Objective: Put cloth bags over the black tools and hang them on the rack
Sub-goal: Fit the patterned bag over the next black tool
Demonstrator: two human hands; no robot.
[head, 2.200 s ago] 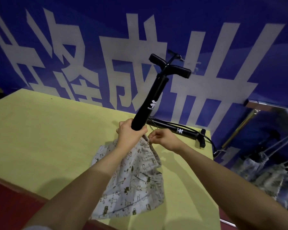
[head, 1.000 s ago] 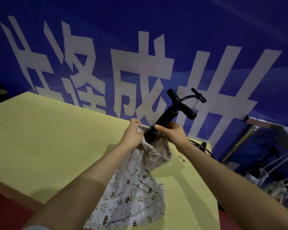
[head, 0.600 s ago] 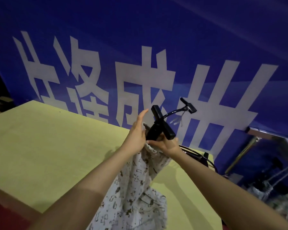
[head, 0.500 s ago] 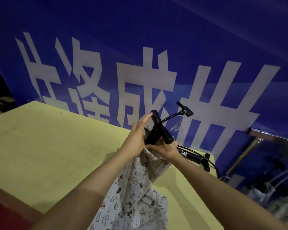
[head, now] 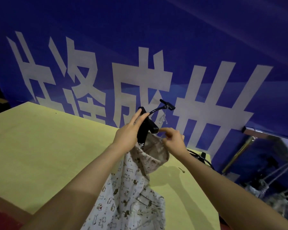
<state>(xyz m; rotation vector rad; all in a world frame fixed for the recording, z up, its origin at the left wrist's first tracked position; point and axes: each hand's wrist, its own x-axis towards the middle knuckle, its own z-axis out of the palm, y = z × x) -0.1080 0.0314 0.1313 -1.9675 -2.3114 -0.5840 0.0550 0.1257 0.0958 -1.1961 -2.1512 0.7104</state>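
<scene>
White characters (head: 96, 83) fill the blue banner (head: 189, 30) across the frame's upper half; we can't read them for certain. At centre our left hand (head: 128, 136), fingers straight, presses the black tool (head: 144, 130), whose shaft is hidden inside the cloth bag (head: 131, 188) above the yellow table (head: 40, 146). A white logo shows, too small to read. Our right hand (head: 173, 141) pinches the bag's rim. The tool sits deeper than 2.2 seconds ago. Lower right, the rack (head: 239, 150) blurs.

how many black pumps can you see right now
2 clearly: one black pump going into the cloth bag, another pump lying on the table behind the right forearm. Blurry bagged ones may hang right.
</scene>
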